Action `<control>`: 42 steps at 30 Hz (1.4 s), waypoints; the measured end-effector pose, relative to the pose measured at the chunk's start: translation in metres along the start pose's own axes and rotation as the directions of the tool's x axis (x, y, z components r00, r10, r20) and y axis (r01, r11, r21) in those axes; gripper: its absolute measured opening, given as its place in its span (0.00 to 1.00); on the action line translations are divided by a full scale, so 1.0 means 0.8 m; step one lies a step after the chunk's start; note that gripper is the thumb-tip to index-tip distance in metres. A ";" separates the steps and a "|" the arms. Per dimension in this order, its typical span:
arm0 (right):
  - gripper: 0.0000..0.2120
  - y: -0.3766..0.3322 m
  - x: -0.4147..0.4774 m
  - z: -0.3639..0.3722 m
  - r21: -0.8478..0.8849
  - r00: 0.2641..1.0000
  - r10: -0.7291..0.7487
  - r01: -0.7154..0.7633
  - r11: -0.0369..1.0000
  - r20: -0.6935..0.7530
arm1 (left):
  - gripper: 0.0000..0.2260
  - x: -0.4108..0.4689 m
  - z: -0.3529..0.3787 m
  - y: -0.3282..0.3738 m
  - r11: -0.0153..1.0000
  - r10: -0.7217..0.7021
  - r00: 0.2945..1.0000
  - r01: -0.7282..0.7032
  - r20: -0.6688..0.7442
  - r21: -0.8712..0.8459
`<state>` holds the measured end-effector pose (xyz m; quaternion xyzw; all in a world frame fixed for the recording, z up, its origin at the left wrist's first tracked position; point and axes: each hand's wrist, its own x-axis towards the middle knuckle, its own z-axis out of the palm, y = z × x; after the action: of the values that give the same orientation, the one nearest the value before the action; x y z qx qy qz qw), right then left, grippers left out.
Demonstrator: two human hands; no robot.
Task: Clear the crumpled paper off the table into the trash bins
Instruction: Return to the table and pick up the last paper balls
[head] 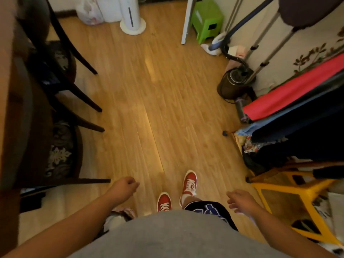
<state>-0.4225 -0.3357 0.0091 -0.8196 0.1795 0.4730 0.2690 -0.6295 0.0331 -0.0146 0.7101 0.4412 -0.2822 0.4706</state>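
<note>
Grey shirt [167, 235] and dark shorts [210, 209] with blue lettering at the bottom of the shot. The person stands on a wood floor [149, 90]. Left grip [124, 189] is narrow: fingers curled in to a loose fist, thumb on top, nothing showing in it. Right grip [241, 201] is wide, fingers relaxed and spread, holding nothing. Two red shoes [189, 181] sit between the grips, the right-side one a step ahead. Yellow stool [297, 187] is just right of the right grip. Dark chair [61, 157] with a patterned seat is left of the left grip, with a second chair [59, 58] beyond it. Both are tucked under the brown desk [5, 81], of which only the edge shows (far left of frame). I cannot tell where the crumpled paper is, since the desk top is out of the shot. Ahead and right of the right grip hang clothes, a red garment [290, 90] over blue and dark ones. Beyond those stands a dark garment steamer [232, 84] with hose and poles. Far ahead of the right grip is a green stool [206, 19] by the wall. Far ahead of the left grip are a white tower unit [131, 13] on a round base, a white container [108, 8] just left of it (maybe a trash bin, cannot tell) and a plastic bag [89, 12] touching that container.
</note>
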 end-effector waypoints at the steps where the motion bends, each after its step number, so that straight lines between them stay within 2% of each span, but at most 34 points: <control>1: 0.10 -0.009 0.012 -0.007 -0.009 1.000 0.012 -0.012 1.000 0.001 | 0.10 0.010 -0.007 0.018 1.000 0.014 1.000 -0.014 -0.004 -0.012; 7: 0.09 -0.092 0.097 -0.044 -0.044 0.997 0.066 -0.064 0.997 0.040 | 0.09 0.076 -0.051 0.111 0.995 0.082 0.994 -0.086 -0.066 -0.052; 10: 0.09 -0.160 0.141 -0.065 -0.077 0.998 0.045 -0.041 0.996 0.051 | 0.09 0.103 -0.073 0.144 0.994 0.016 0.995 -0.027 -0.100 -0.108; 13: 0.09 -0.241 0.172 -0.079 -0.226 0.995 -0.040 0.059 0.972 0.087 | 0.10 0.118 -0.090 0.161 0.984 -0.095 0.991 0.079 -0.091 -0.160; 19: 0.11 -0.425 0.222 -0.070 -0.394 0.952 -0.228 0.293 0.871 0.205 | 0.11 0.128 -0.116 0.166 0.930 -0.248 0.961 0.201 -0.120 -0.308; 24: 0.10 -0.573 0.225 -0.020 -0.468 0.894 -0.329 0.440 0.766 0.304 | 0.11 0.148 -0.146 0.161 0.873 -0.355 0.924 0.275 -0.139 -0.403; 29: 0.09 -0.701 0.217 0.040 -0.505 0.838 -0.363 0.538 0.675 0.408 | 0.11 0.200 -0.210 0.158 0.811 -0.399 0.910 0.292 -0.114 -0.507; 32: 0.09 -0.766 0.217 0.062 -0.528 0.840 -0.369 0.539 0.656 0.399 | 0.11 0.240 -0.267 0.155 0.821 -0.395 0.911 0.295 -0.114 -0.489; 37: 0.09 -0.851 0.224 0.062 -0.532 0.863 -0.371 0.504 0.681 0.343 | 0.11 0.290 -0.373 0.187 0.858 -0.388 0.912 0.303 -0.135 -0.414; 42: 0.10 -0.906 0.246 0.045 -0.543 0.902 -0.325 0.430 0.721 0.284 | 0.10 0.329 -0.470 0.260 0.864 -0.305 0.936 0.194 -0.177 -0.464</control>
<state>0.0465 0.2516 0.0190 -0.8378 -0.1722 0.5076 0.1043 -0.3301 0.4379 0.0073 0.5510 0.6366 -0.1448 0.5198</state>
